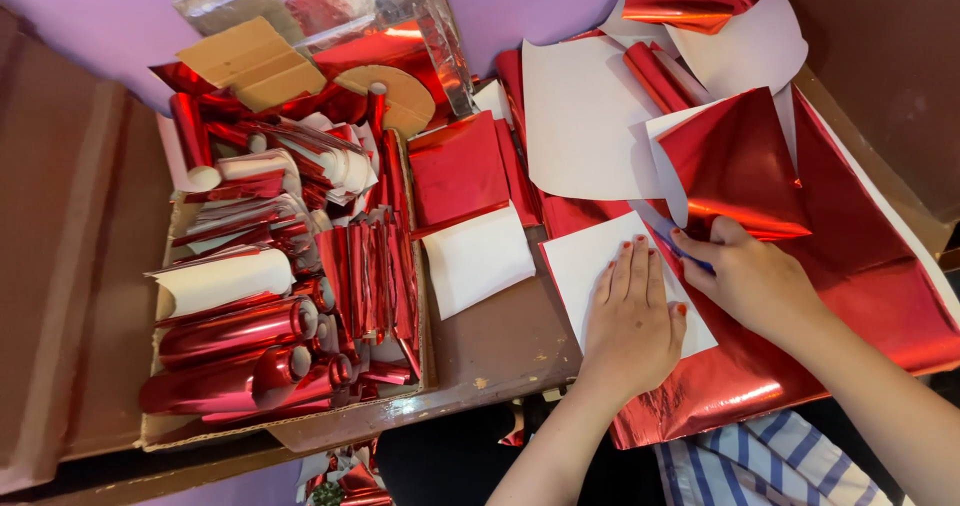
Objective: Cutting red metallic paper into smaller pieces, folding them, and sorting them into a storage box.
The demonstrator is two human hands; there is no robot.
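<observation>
This looks like a small craft workshop, a hand-work bench more than a home table. A worn brown table [500, 351] is buried in shiny red foil sheets [860, 266] and white-backed cut squares [475, 256]. At 9 o'clock a cardboard box [330, 428] is packed with rolled foil tubes [235, 331] and folded pieces. At 12 o'clock lie cardboard scraps [250, 61] and a clear plastic wrapper [300, 1] against a lilac wall [80, 6].
</observation>
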